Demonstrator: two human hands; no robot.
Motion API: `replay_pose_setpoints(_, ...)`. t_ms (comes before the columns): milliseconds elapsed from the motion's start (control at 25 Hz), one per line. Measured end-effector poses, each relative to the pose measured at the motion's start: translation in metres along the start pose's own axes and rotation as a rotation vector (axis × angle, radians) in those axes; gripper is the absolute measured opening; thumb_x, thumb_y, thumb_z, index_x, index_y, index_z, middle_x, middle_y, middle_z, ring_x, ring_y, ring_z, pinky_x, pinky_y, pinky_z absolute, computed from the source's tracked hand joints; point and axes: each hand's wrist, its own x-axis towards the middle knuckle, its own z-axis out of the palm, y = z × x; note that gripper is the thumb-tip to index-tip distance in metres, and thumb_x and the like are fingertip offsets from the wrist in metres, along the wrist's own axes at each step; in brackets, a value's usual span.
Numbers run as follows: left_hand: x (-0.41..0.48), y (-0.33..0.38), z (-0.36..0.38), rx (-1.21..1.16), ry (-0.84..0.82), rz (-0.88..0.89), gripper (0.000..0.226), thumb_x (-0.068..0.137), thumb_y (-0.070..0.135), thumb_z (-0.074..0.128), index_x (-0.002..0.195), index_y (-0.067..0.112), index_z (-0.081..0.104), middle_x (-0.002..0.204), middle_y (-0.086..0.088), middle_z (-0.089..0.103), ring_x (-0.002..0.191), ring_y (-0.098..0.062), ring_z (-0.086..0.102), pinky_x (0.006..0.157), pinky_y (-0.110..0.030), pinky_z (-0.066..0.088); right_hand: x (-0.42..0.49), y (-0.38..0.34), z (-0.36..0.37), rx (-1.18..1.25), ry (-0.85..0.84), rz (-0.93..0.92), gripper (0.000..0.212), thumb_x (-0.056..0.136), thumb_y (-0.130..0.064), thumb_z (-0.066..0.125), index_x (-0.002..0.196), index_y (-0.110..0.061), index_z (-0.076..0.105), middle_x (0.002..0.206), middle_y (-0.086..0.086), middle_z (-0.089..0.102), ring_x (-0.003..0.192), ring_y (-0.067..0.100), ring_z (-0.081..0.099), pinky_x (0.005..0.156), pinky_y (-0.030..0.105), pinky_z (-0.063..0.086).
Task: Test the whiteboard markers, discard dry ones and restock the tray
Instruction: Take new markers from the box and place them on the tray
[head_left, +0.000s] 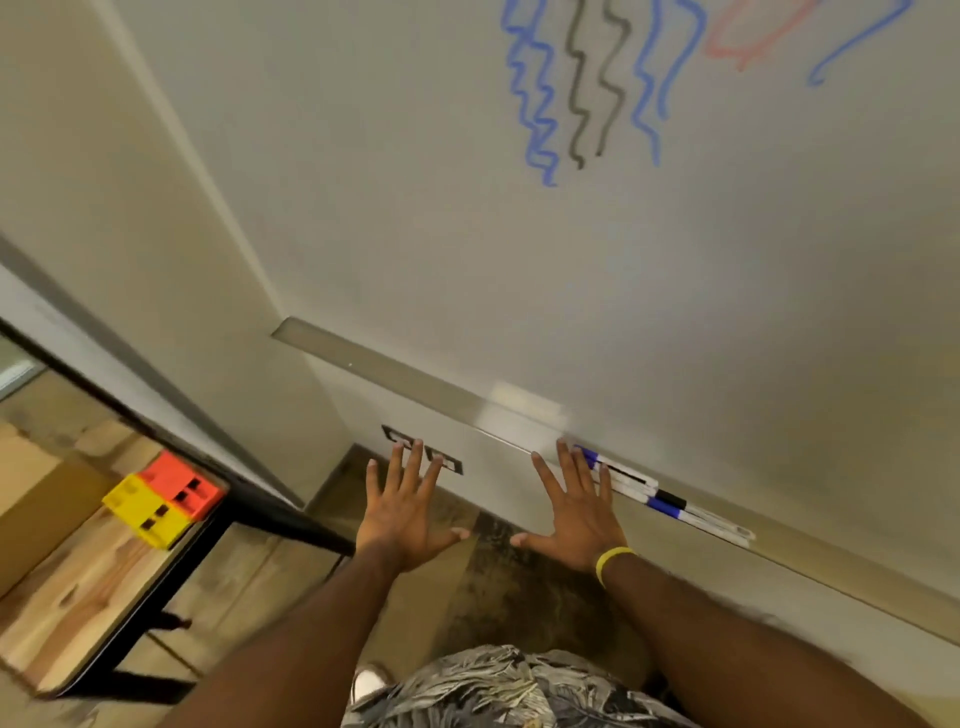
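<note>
**Both hands spread flat and empty before the marker tray**

The left hand (402, 512) and the right hand (576, 512) are held out palm down with fingers splayed apart, and nothing is gripped in either. A yellow wristband (613, 564) is worn on the right wrist.

Most of the far view is filled by the whiteboard (467, 234), on which wavy blue, black and red test lines (587, 88) are drawn at the upper right. Along its lower edge the metal tray (395, 371) is seen running from far left to near right. A wooden table with a black frame (104, 587) is placed at the left, well apart from the hands, and orange and yellow plastic blocks (163, 499) are set on its corner.

The whiteboard markers (660, 499) are laid lengthwise in the tray, bunched together just right of the right hand; their left ends are partly hidden behind the right fingertips (563, 449). Two wall outlets (423, 451) are partly covered by the left fingertips.
</note>
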Motion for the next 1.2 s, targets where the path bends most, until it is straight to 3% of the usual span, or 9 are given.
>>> replay_pose_setpoints(160,-0.030,-0.042,0.004,0.007,-0.001,-0.035,0.113,0.066,0.096,0.008,0.151,0.029,-0.024,0.158,-0.007,-0.035,0.142,-0.031,-0.038,0.115,-0.063,-0.017,0.001,-0.043,-0.003,-0.019,0.023,-0.021,0.122,0.061,-0.098,0.036,0.141,-0.043,-0.038,0.156,0.001,-0.039,0.145,0.028,-0.033,0.115,0.058,-0.019)
replay_pose_setpoints(320,-0.061,-0.091,0.001,0.012,0.029,-0.060,0.116,0.066,0.098,0.007,0.156,0.028,-0.014,0.159,-0.006,-0.032,0.141,-0.032,-0.040,0.113,-0.062,-0.024,0.001,-0.102,-0.001,-0.042,0.016,-0.047,0.119,0.063,-0.097,0.036,0.139,-0.044,-0.038,0.157,0.003,-0.037,0.145,0.027,-0.031,0.115,0.059,-0.018)
replay_pose_setpoints(520,-0.107,-0.154,0.006,-0.042,0.065,-0.160,0.118,0.062,0.100,0.003,0.154,0.028,-0.016,0.159,-0.008,-0.033,0.142,-0.033,-0.038,0.115,-0.065,-0.015,0.009,-0.205,0.012,-0.063,-0.005,-0.174,0.119,0.062,-0.099,0.033,0.150,-0.042,-0.023,0.160,0.005,-0.029,0.149,0.029,-0.024,0.115,0.060,-0.018)
replay_pose_setpoints(720,-0.154,-0.209,0.016,-0.139,0.159,-0.374,0.111,0.070,0.097,0.000,0.157,0.028,-0.009,0.162,-0.007,-0.027,0.146,-0.031,-0.031,0.117,-0.063,-0.013,0.022,-0.295,0.013,-0.089,0.016,-0.342,0.111,0.066,-0.099,0.016,0.155,-0.038,-0.010,0.164,0.006,-0.021,0.151,0.029,-0.018,0.116,0.060,-0.016)
replay_pose_setpoints(920,-0.192,-0.260,0.034,-0.198,0.173,-0.566,0.110,0.073,0.095,-0.003,0.159,0.025,0.000,0.165,-0.007,-0.018,0.151,-0.030,-0.020,0.118,-0.064,-0.004,0.039,-0.367,0.015,-0.128,-0.008,-0.493,0.107,0.069,-0.096,0.014,0.156,-0.037,-0.007,0.165,0.007,-0.015,0.152,0.029,-0.013,0.117,0.063,-0.010)
replay_pose_setpoints(1200,-0.218,-0.330,0.043,-0.266,0.236,-0.810,0.111,0.071,0.095,-0.001,0.159,0.028,0.006,0.166,-0.005,-0.013,0.153,-0.025,-0.014,0.121,-0.057,-0.004,0.083,-0.466,0.023,-0.197,-0.042,-0.732,0.105,0.076,-0.091,0.025,0.157,-0.032,-0.007,0.166,0.008,-0.006,0.153,0.029,-0.003,0.117,0.062,-0.004)
